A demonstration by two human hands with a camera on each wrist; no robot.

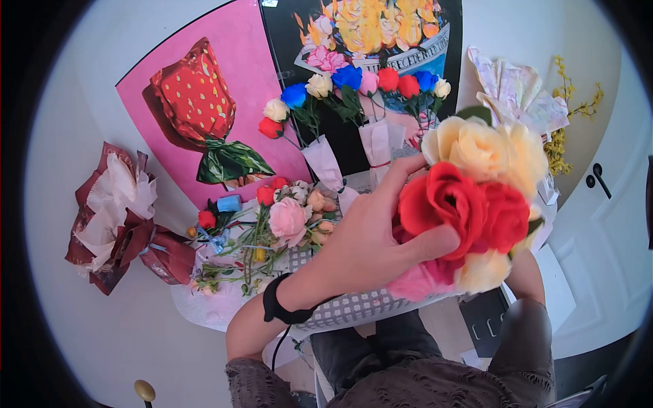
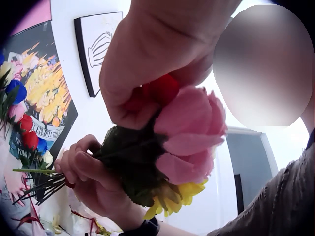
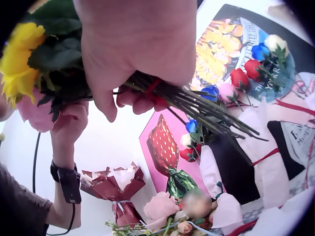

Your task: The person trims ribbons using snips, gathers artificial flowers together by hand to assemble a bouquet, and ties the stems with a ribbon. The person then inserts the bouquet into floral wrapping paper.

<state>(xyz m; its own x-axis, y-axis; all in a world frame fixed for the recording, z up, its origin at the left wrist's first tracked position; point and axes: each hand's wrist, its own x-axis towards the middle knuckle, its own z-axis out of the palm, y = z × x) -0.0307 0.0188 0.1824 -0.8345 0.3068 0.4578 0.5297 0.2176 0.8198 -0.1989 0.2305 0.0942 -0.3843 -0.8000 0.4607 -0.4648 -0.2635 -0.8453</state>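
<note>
A bouquet of flowers is held up at the right in the head view, with cream roses (image 1: 476, 149) and red roses (image 1: 442, 204) facing up. A pink flower (image 2: 189, 128) and a yellow flower (image 2: 172, 199) show on its underside. My left hand (image 1: 367, 224) pinches a red rose at the bouquet's near side, thumb over the petals and fingers behind. Below the blooms, my right hand (image 3: 140, 44) grips the bundled stems (image 3: 206, 113), where a red tie (image 3: 153, 87) goes round them. The flower heads hide that hand in the head view.
Loose flowers, including a pink rose (image 1: 288, 222), lie on the table at left. Wrapped roses, one in a white sleeve (image 1: 322, 163), lean on posters behind. A maroon-wrapped bouquet (image 1: 170, 251) stands far left; pale wrapping paper (image 1: 510, 85) is at back right.
</note>
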